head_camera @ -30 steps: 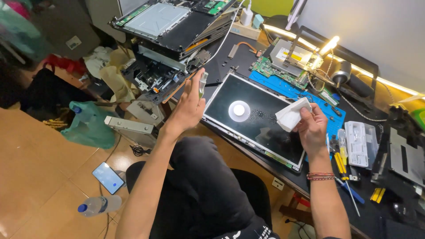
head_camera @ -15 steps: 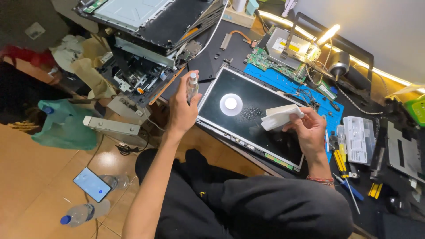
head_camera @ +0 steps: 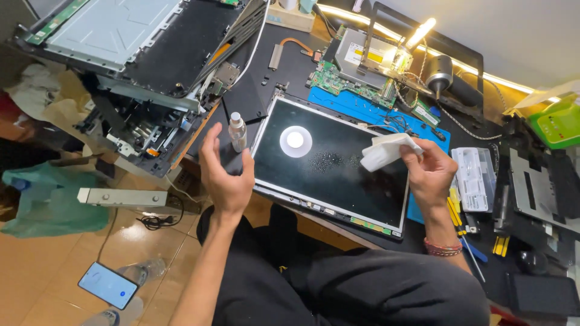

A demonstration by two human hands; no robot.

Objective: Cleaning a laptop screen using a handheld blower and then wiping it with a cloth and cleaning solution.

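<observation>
A black laptop screen panel [head_camera: 356, 187] lies flat on the desk in front of me, with a patch of fine droplets [head_camera: 328, 160] near its middle and a round lamp reflection [head_camera: 295, 140]. My right hand [head_camera: 430, 175] hovers over the panel's right part and grips a folded white cloth [head_camera: 385, 151]. My left hand [head_camera: 222, 172] is at the panel's left edge, fingers apart and empty. Just beyond its fingertips a small clear spray bottle [head_camera: 237, 131] stands upright on the desk.
A dismantled laptop chassis [head_camera: 139, 54] is stacked at the upper left. A green circuit board [head_camera: 338, 78] and blue mat [head_camera: 368, 108] lie behind the panel. Screwdrivers [head_camera: 459, 217] and a clear plastic case [head_camera: 477, 178] sit to the right. A phone [head_camera: 109, 285] lies on the floor.
My left hand held the spray bottle over the panel; now the bottle stands on the desk and the hand is open. Droplets have appeared on the screen. The cloth moved little.
</observation>
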